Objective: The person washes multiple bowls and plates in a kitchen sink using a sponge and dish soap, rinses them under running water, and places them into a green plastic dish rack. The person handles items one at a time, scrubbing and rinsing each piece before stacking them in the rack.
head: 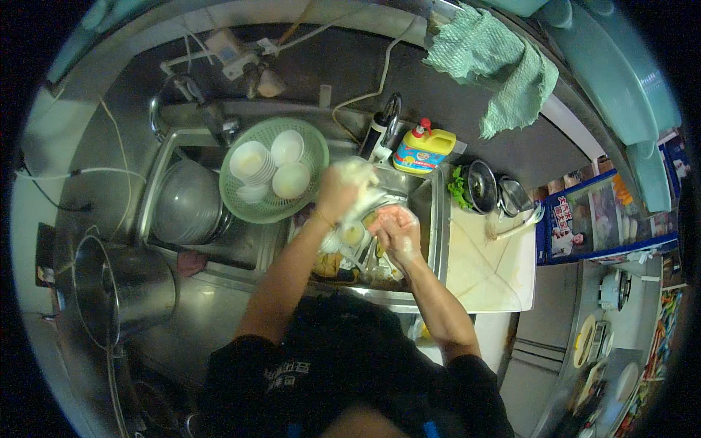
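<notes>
My left hand, blurred, is over the right sink basin on a pale, foamy item, too blurred to name exactly. Close beside it, my right hand grips a pink cloth or sponge, with suds on the skin. Beneath both hands lie used dishes, including a small bowl. To the left, a green plastic colander straddles the divide between basins and holds a stack of white bowls and several single bowls.
Stacked plates fill part of the left basin. A yellow detergent bottle stands behind the right basin near a faucet. On the right counter are metal bowls and a scallion. A large metal pot stands left; a green cloth hangs above.
</notes>
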`<state>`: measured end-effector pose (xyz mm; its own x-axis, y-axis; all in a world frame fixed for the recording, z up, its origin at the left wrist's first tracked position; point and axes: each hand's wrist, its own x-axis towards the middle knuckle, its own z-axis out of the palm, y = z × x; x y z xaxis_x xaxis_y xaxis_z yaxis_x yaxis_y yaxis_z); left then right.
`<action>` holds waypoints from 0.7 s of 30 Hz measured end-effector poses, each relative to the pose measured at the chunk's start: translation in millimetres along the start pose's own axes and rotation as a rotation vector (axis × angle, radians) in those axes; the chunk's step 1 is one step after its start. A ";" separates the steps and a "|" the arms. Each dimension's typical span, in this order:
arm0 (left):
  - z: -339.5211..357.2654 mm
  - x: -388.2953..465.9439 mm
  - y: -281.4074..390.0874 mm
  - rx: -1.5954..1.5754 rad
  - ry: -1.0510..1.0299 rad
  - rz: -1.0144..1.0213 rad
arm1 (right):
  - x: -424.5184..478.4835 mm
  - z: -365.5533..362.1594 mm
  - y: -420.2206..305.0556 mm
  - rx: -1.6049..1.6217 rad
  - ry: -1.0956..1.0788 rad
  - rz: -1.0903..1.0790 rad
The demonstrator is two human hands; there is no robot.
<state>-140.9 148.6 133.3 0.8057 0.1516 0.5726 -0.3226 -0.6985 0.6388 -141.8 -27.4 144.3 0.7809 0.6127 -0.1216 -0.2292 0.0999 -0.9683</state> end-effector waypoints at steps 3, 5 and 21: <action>19.4 -1.7 -20.7 -0.595 -0.068 -0.333 | 2.4 44.9 -6.0 -0.104 0.051 -0.230; 46.1 -36.6 -43.3 -0.953 -0.081 -0.621 | 10.6 41.3 13.8 -0.181 0.172 -0.242; 51.9 -152.9 -62.6 -1.193 0.346 -1.308 | -74.5 -148.4 164.4 -0.582 0.478 0.225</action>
<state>-218.1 132.8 -20.9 0.7265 0.3661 -0.5815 0.0973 0.7829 0.6145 -151.4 -173.1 -38.2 0.9473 0.1528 -0.2816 -0.1734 -0.4943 -0.8518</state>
